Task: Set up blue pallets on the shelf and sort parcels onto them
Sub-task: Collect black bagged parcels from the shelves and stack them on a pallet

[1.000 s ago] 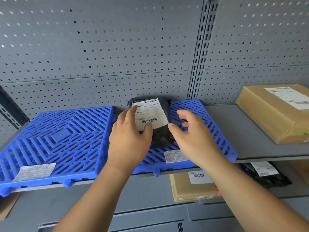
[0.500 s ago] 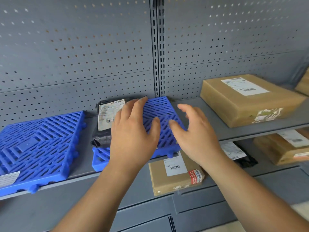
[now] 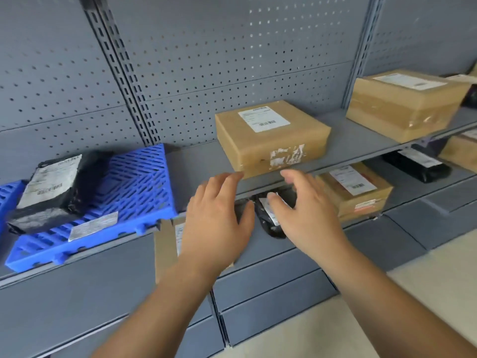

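Observation:
A blue pallet (image 3: 134, 187) lies on the upper shelf (image 3: 361, 140) at the left, with a black bagged parcel (image 3: 51, 189) resting on it. The edge of a second blue pallet (image 3: 7, 195) shows at the far left. A brown cardboard box (image 3: 271, 143) with a white label sits on the bare shelf to the right of the pallet. My left hand (image 3: 216, 223) and my right hand (image 3: 304, 215) hover open, fingers spread, just in front of and below that box, holding nothing.
A larger taped cardboard box (image 3: 405, 104) stands further right on the upper shelf. The lower shelf holds a black bag (image 3: 271, 215) behind my hands, a brown box (image 3: 361, 195), another black parcel (image 3: 418, 164) and a box (image 3: 167, 244) partly behind my left wrist. Pegboard backs the shelves.
The view has swung to the right. Both hands have left the black parcel on the pallet and moved right, now sitting in front of the brown box.

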### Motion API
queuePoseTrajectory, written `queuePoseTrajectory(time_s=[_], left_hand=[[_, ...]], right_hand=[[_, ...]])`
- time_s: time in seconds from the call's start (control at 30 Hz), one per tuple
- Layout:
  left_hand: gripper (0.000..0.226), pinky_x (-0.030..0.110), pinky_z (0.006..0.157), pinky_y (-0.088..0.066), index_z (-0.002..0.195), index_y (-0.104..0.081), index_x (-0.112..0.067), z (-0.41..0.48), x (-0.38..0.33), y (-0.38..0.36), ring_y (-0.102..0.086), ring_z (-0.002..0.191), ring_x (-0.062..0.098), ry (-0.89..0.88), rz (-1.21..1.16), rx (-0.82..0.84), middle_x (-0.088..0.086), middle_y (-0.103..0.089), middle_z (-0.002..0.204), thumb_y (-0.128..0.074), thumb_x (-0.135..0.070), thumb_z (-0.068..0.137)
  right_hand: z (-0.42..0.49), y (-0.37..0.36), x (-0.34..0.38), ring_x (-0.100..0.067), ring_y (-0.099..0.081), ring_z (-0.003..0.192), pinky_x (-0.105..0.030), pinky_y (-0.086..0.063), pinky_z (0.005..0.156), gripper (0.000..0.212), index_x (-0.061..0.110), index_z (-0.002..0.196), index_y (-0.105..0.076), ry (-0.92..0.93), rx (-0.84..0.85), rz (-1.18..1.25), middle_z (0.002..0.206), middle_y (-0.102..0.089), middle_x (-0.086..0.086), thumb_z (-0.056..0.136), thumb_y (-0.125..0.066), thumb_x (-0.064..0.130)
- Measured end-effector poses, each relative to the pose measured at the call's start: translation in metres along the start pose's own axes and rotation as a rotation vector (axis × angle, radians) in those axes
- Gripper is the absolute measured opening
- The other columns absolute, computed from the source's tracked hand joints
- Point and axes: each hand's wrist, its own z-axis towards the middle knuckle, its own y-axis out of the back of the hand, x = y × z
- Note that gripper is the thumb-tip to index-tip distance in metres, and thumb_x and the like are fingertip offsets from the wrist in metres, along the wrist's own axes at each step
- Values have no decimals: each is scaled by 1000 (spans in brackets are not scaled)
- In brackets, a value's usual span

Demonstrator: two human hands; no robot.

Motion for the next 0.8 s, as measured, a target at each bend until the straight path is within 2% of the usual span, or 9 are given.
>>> queuePoseTrajectory(time_s=[0.13,0.27,0.47,0.8], left_hand=[[52,43,102,-44,143,-55,-21,-10,-29,-45,-54,122,29,-41,11,128,1,-59,137,-62,-34,93],[53,42,108,-40,147,-50,-26,-12,-35,-89,-49,131,26,-35,43,266,-2,-55,145,-56,-40,96],[54,47,111,-40,148,-46,-29,4,-17,-157,-49,133,26,41,43,426,-1,-53,147,-53,-46,97],[47,46,102,-44,143,-50,-28,40,24,-247,-54,125,26,223,-19,636,2,-57,139,-54,-43,99]], right_hand=[[-4,22,-50,-15,-53,118,-23,-35,87,42,26,134,-54,-82,21,13,127,-59,7,95,-65,36],[-3,27,-95,-8,-58,104,-28,-43,84,37,31,132,-55,-200,71,42,124,-60,12,96,-63,36],[15,11,-151,-13,-59,113,-37,-49,94,36,27,132,-55,-324,137,38,123,-62,9,98,-60,36],[74,-52,-225,-15,-58,101,-26,-41,83,37,20,132,-57,-457,268,-10,127,-65,0,98,-54,34]])
